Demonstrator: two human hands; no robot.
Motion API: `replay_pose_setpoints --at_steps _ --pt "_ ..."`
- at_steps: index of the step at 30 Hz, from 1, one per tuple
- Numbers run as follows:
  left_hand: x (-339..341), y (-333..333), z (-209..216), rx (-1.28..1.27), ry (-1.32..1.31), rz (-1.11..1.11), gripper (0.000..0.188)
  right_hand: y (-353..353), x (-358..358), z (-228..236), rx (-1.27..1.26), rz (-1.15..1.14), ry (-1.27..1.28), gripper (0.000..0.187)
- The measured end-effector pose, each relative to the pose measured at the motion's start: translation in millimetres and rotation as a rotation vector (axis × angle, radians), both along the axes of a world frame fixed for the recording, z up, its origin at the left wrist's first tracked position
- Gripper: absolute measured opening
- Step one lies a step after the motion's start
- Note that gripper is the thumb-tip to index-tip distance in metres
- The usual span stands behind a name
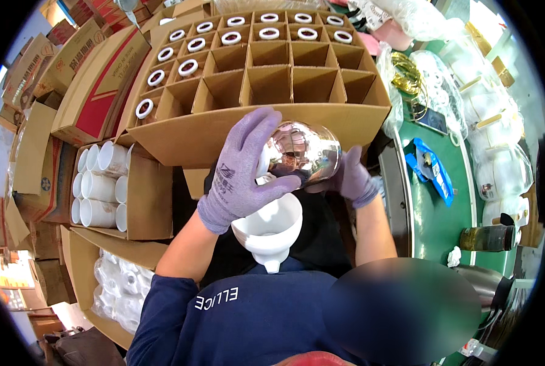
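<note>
Level above my lap I hold a shiny mirrored flask liner point(309, 143). My left hand point(239, 168), in a light purple glove, is closed around its left end, where a white part shows by the palm. At its right end my right hand point(349, 178), gloved the same way, grips from below; some of its fingers are hidden behind the liner. Just below them a white plastic jug body point(269, 229) rests in my lap, its wide mouth upward and its spout-like piece toward me.
Ahead stands a divided carton point(266, 128) with white-rimmed bottles point(188, 68) in its far and left cells. Left are a box of white cups point(98, 189) and a carton with plastic-wrapped parts point(123, 287). On the green table point(416, 146) lie a blue packet point(431, 171) and a dark jar point(487, 238).
</note>
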State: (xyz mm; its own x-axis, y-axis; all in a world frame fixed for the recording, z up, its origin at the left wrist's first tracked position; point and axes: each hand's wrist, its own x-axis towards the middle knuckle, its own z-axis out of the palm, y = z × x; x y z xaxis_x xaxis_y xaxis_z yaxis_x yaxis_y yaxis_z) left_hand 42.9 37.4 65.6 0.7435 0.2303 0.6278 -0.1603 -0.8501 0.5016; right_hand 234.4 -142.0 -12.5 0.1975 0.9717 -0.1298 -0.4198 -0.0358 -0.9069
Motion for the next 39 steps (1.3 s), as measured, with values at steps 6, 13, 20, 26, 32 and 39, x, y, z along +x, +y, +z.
replay_pose_setpoints --at_steps 6,13,20,26,32,39 --pt "-10 -6 2 0.041 0.058 0.004 0.113 26 1 -12 -0.105 -0.155 0.241 0.069" --pt "-142 -22 -85 0.093 0.791 0.158 0.126 -21 29 -18 0.08 -0.194 -0.344 0.078" --pt "-84 -48 -71 -0.405 0.326 -0.027 0.107 -110 -12 -37 -0.111 -0.278 -0.479 0.116" --pt "-99 -44 -83 -0.611 0.38 -0.264 0.121 -108 -63 -86 -0.042 -0.519 -0.283 0.115" --pt "-34 -51 -61 -0.413 0.084 -0.081 0.118 -96 -60 -80 -0.059 -0.698 -0.102 0.096" --pt "-19 -54 -23 -0.356 0.023 0.015 0.104 -102 -63 -87 -0.031 -0.684 0.209 0.091"
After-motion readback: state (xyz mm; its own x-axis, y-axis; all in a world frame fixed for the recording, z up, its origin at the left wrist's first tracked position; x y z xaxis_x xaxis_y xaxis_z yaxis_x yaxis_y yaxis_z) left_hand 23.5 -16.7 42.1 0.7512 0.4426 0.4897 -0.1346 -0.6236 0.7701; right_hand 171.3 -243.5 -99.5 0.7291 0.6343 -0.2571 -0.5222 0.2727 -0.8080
